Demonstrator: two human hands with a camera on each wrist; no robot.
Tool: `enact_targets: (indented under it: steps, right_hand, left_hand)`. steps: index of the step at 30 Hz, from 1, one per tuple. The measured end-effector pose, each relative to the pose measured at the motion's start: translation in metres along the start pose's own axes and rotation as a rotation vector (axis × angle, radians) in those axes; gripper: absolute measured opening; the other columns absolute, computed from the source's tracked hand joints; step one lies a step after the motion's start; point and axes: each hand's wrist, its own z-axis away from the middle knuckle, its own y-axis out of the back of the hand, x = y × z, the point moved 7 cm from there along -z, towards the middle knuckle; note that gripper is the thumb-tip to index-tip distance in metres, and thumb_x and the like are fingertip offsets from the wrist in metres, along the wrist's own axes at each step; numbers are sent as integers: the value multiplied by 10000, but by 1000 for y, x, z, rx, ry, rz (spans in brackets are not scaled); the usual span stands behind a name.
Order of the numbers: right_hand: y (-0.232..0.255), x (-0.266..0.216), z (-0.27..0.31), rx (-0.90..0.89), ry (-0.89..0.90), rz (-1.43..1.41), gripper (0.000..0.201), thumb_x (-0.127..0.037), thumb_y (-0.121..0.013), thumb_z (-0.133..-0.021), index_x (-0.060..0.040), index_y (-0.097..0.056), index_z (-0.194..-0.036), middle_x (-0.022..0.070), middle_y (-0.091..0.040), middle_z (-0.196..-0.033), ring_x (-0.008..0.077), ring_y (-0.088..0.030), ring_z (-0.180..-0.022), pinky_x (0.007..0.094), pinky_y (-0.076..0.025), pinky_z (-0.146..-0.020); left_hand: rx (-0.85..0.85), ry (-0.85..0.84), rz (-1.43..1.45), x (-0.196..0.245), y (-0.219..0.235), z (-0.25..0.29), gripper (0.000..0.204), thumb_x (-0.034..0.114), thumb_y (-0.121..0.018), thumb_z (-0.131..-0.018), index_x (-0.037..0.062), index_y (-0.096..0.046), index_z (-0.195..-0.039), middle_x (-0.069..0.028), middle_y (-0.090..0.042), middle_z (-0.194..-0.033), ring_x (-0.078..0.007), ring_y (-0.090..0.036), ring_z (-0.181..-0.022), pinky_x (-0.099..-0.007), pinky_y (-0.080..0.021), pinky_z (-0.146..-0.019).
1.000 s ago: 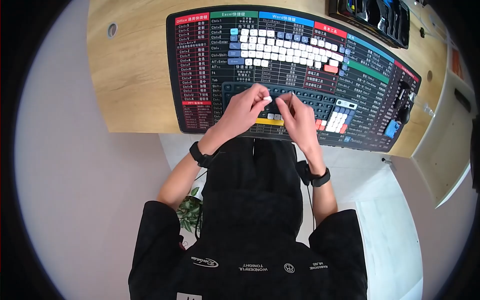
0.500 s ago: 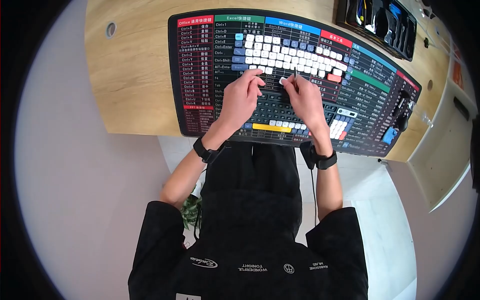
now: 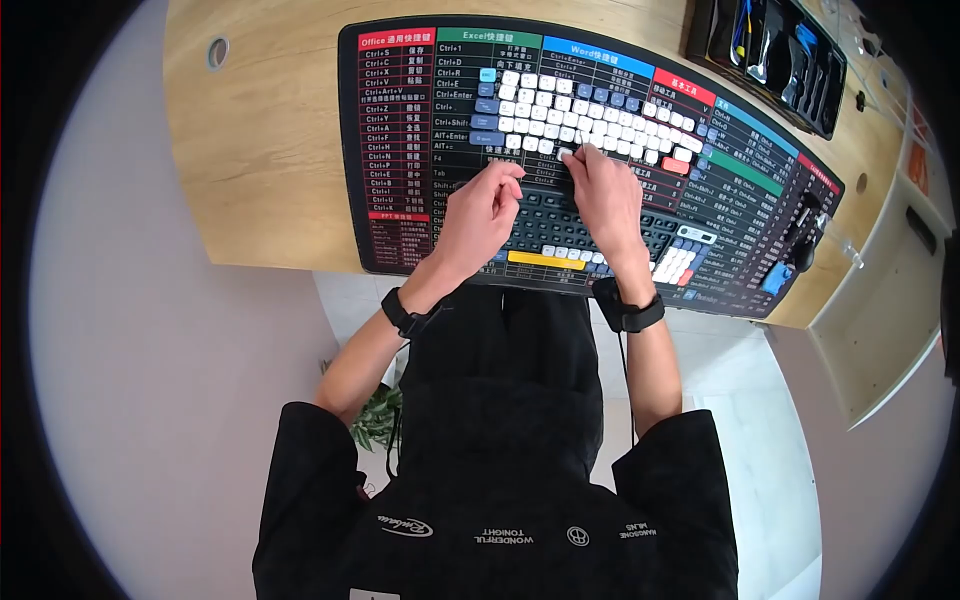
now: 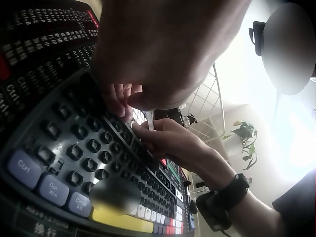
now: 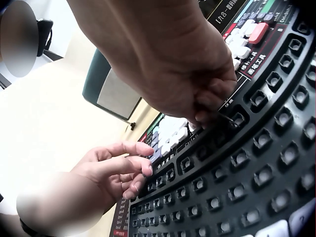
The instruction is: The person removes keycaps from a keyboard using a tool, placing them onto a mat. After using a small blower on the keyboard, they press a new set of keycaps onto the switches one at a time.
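My right hand [image 3: 608, 200] grips a thin tool with a wire-like metal end [image 5: 227, 117] while its fingertips are at a white keycap [image 3: 565, 155], by the near row of loose keycaps [image 3: 560, 105]. Those keycaps, mostly white with grey-blue and one coral, lie in rows on the mat. Over the left part of the dark keyboard [image 3: 540, 215] hovers my left hand [image 3: 480, 215], its fingers loosely curled with nothing between them. Most of the keyboard's switches are bare. A yellow spacebar [image 3: 546, 260] and several small keys remain on its near edge.
The printed shortcut mat [image 3: 390, 150] lies on a wooden desk [image 3: 270, 130]. A black tray [image 3: 770, 60] with tools stands at the back right. At the mat's right side are a black mouse [image 3: 803, 250] and a blue object [image 3: 777, 278].
Both hands have come apart from over the keyboard. The right hand has carried the white keycap and tool forward to the loose keycaps; the left hand has drawn back from there slightly.
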Motion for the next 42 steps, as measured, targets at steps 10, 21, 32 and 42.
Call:
enact_targets:
  steps: [10,21,32,42]
  right_hand:
    - [6,-8,-2,36,-17,-31,248,-270,-614,-1028,-43,-671,-947,202,-694,-743,425,-682,-730,510,-514,-623]
    - [15,-10,3,42,6,-4,249,-263,-608,-1032,-41,-668,-936,194,-703,-749,407,-696,-720,511,-522,-618]
    - [9,26,128,129,-74,-758,246,-76,-445,-1099,52,-654,-1075,134,-710,-983,205,-717,-818,317,-550,-751]
    - [-20,4,169,197,103,-607,188,33,-571,-998,29,-641,-1173,171,-656,-1237,357,-693,-1006,384,-560,-836]
  left_hand:
    - [-9,-30,11,-2,-1,-1,218,-35,-563,-990,15,-605,-1197,-48,-667,-870,-91,-596,-697,-255,-495,-641]
    - [-10,-40,-4,5,-2,4,183,-21,-567,-999,11,-622,-1171,-41,-656,-879,-85,-580,-697,-254,-488,-642]
    - [-169,-317,-337,12,-54,52,274,74,-744,-899,4,-590,-1115,-144,-573,-1024,-369,-648,-888,-446,-532,-731]
    - [-223,-332,-447,0,-66,64,281,21,-700,-905,-12,-551,-1140,-156,-548,-1045,-378,-634,-922,-458,-543,-741]
